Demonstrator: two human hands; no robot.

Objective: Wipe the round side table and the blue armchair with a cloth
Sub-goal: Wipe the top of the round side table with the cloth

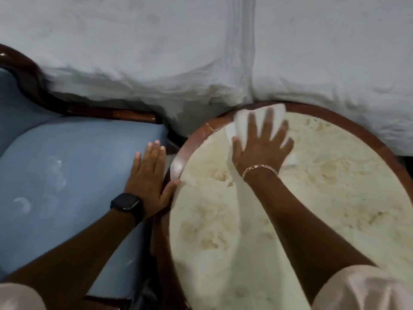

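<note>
- Right now the right hand (260, 148) lies flat on a white cloth (242, 121) at the far edge of the round table (312, 198), fingers spread wide apart and pressing the cloth down on the top
- Cloth shows past the fingertips at the far side and again as a small corner just right of the hand; the hand and cloth are blurred
- Table top is pale and mottled with tan patches, ringed by a reddish-brown wooden rim
- A gold bracelet (260, 170) sits on the right wrist
- Left hand (149, 177) rests palm down on the seat of the blue chair (67, 175), four fingers straight and close together, holding nothing
- Its thumb sticks out to the right and touches the table's rim
- A black watch (125, 203) is on the left wrist
- Chair stands just left of the table, almost touching it; its dark wooden frame curves along the far side of the seat
- Faint pale smudges mark the seat to the left
- White bedding (201, 52) fills the far side, bunched against both chair and table
- Pale sleeves show at both lower corners
</note>
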